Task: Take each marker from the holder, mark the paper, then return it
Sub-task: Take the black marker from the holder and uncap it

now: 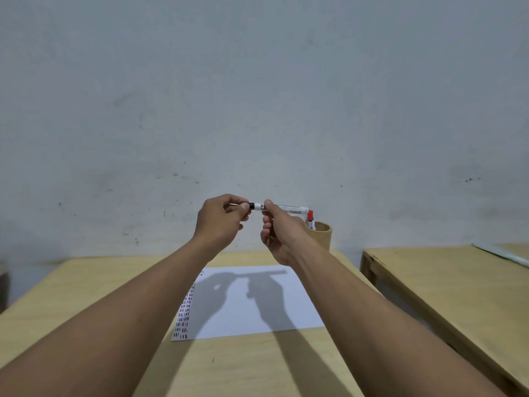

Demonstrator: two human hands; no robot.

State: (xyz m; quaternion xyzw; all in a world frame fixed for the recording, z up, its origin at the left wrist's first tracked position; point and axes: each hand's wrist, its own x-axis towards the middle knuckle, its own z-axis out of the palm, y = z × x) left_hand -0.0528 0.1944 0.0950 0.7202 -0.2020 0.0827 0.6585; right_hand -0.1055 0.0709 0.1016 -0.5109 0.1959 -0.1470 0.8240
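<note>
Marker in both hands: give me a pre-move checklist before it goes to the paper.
1. Marker held by right hand: ok.
2. Left hand pinching the black cap: ok.
3. Cap off, tip exposed: cannot tell.
4. Paper lying flat on the table below the hands: ok.
5. Blank space right of the existing marks: ok.
6. Holder upright, other markers inside: ok.
</note>
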